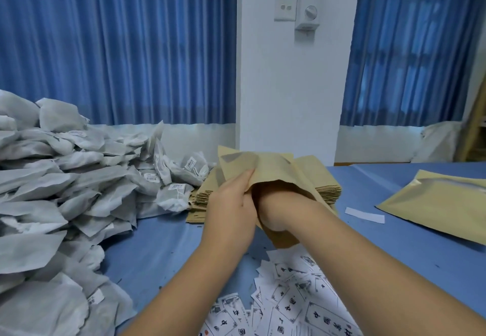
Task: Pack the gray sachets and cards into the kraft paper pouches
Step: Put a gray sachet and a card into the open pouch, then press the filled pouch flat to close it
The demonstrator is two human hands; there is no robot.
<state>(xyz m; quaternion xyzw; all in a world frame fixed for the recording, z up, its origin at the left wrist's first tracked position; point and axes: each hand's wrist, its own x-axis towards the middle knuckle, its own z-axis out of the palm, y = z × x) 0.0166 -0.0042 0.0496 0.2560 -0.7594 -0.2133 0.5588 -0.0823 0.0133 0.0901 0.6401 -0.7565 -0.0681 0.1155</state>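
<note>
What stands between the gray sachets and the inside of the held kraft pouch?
The right hand: it is pushed into the mouth of the kraft pouch, filling it, while the left hand grips its edge. Nothing else visible.

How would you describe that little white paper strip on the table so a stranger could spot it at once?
Start at the blue table, right of the white pillar. Between the stack of kraft pouches and the single flat pouch at the right lies the strip. Unlike the printed cards nearer the person, it is plain, narrow and alone.
</note>
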